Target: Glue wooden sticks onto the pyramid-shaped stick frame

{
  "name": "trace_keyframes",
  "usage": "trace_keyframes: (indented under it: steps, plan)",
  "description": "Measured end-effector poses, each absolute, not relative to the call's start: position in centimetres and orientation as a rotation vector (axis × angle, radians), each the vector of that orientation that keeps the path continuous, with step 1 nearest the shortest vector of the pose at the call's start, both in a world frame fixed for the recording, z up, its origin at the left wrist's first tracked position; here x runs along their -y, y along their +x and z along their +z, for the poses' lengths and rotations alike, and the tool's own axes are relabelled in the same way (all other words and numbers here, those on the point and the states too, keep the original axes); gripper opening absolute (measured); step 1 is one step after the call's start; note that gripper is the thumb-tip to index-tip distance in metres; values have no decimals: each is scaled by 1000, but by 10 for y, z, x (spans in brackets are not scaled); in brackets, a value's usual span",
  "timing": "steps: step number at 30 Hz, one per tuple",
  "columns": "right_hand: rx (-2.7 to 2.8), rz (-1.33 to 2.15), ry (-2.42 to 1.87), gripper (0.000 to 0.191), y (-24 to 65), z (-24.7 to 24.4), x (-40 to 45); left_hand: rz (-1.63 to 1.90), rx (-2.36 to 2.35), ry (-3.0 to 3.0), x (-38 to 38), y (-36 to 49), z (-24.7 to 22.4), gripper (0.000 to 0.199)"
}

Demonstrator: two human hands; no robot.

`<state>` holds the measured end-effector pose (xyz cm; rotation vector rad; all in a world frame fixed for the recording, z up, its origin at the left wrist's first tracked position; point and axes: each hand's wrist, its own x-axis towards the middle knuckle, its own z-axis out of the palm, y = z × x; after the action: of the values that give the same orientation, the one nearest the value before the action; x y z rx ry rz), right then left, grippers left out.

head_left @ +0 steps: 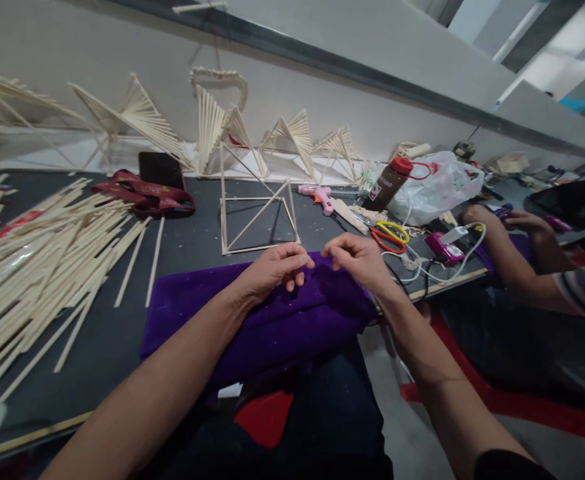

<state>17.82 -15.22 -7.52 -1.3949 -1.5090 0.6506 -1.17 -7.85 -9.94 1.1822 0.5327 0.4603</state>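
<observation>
I see a pale wooden stick frame (257,218) on the bench (192,240), just beyond a purple cloth (292,323).
Its outline is open and squarish, slim and straight-edged, with long diagonals crossing it and one upright rising tall at the left. Over the cloth I watch the left hand (278,270) and right hand (360,261), near each other, fingers curled toward their thumbs; I cannot tell whether they pinch anything.

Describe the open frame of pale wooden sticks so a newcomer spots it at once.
On the dark grey tabletop, find the folded purple cloth. Just beyond its far edge stands the pale, boxy wooden-stick frame. Unlike the fan-like wooden-stick models behind it, it has few sticks and wide open gaps.
</observation>
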Motion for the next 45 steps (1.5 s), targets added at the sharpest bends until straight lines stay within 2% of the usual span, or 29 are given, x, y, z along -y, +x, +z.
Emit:
trace_keyframes:
  steps: [8, 11, 14, 16, 18, 21, 26, 28, 33, 35, 40, 45]
  plan:
    - [1630, 798, -1319, 11, 170, -78, 147, 435, -514, 1228, 78, -13, -100, 20]
    - [1686, 754, -1359, 25, 168, -81, 148, 444, -522, 1229, 78, -12, -98, 21]
    - [1678, 534, -1385, 38, 163, -81, 149, 449, -516, 1226, 78, -12, -99, 24]
    - [1707, 399, -1300, 28, 159, -81, 149, 452, -502, 1212, 78, -12, -101, 26]
    - [1809, 325, -1202, 8, 157, -81, 149, 456, -487, 1208, 77, -11, -104, 28]
    - [1885, 268, -1172, 20, 156, -83, 148, 461, -488, 1198, 77, -11, -105, 33]
    - [1810, 187, -1130, 18, 154, -85, 147, 511, -528, 1101, 79, -12, -100, 37]
    - [1839, 73, -1152, 17, 154, -87, 146, 544, -572, 1091, 79, -12, -99, 37]
    - [1955, -585, -1262, 20, 154, -98, 140, 617, -617, 1081, 79, -9, -99, 33]
    - [1996, -727, -1310, 20, 154, -101, 137, 613, -602, 1087, 79, -9, -99, 31]
    - [1979, -562, -1341, 22, 163, -85, 139, 490, -558, 1208, 81, -10, -101, 24]
    - [1762, -366, -1389, 37, 215, -19, 152, 474, -630, 1227, 81, -10, -102, 31]
